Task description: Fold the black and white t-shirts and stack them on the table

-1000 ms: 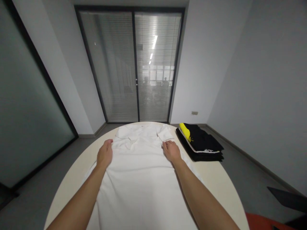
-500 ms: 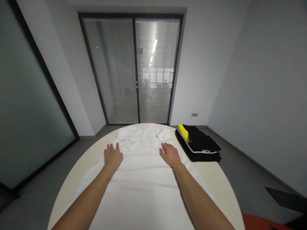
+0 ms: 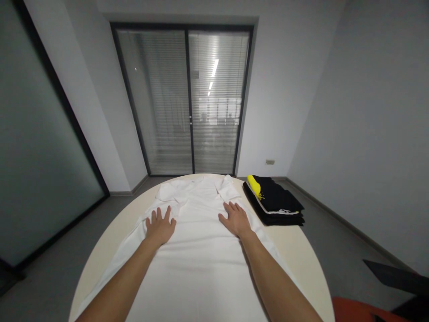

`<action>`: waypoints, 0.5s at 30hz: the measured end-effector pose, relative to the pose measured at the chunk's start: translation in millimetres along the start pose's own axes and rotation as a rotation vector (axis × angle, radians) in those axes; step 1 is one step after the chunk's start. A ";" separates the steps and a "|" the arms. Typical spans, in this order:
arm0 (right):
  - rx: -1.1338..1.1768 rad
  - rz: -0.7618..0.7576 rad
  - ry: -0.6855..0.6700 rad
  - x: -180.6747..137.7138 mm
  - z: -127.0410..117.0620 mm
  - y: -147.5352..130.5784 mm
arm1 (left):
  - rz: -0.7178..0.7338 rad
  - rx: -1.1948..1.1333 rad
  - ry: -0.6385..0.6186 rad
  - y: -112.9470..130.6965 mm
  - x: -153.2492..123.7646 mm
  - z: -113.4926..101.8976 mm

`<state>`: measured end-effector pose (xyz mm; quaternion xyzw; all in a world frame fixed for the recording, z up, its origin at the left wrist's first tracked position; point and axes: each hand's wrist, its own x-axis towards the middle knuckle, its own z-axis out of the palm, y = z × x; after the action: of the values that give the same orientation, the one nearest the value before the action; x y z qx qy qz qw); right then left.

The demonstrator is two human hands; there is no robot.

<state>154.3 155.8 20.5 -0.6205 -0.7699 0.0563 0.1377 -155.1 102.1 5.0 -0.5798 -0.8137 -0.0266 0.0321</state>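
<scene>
A white T-shirt (image 3: 201,246) is spread over the round table, its collar and short sleeves at the far side and its body stretching toward me. My left hand (image 3: 161,227) lies on the left part of the cloth below the left sleeve, fingers spread. On the right part, just below the right sleeve, rests my right hand (image 3: 236,219), palm down with fingers apart. Neither hand grips the fabric. Small wrinkles run across the shirt between the hands, and my forearms cover parts of its sides.
A stack of folded dark clothes (image 3: 273,199) with a yellow patch on top sits at the table's right edge. The cream tabletop (image 3: 301,255) shows on both sides. A red seat (image 3: 355,309) and a dark armrest-like piece (image 3: 395,277) stand at lower right. Glass doors are beyond.
My left hand has slid slightly toward me, its fingers wider apart. The left sleeve now lies further out to the left. My right hand has hardly moved, and the view has shifted a little.
</scene>
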 end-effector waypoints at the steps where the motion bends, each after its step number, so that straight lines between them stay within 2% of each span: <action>1: -0.006 0.010 -0.013 -3.0 0.1 -0.8 | -0.007 0.015 -0.021 0.8 -4.1 -4.8; 4: -0.023 0.039 -0.051 -13.5 1.2 -3.2 | -0.025 0.033 -0.106 0.3 -10.4 -20.8; 8: -0.044 0.050 -0.091 -25.6 1.1 -7.1 | -0.062 0.005 -0.188 1.3 -3.4 -33.8; 11: -0.057 0.070 -0.115 -28.2 0.0 -9.7 | -0.103 0.004 -0.160 10.0 5.0 -28.6; 15: -0.070 0.101 -0.146 -23.5 1.4 -11.3 | -0.168 -0.049 -0.077 19.2 14.8 -8.0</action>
<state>147.8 130.6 18.7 -0.6571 -0.7473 0.0813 0.0563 -141.7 121.6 14.4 -0.5108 -0.8592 -0.0268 -0.0160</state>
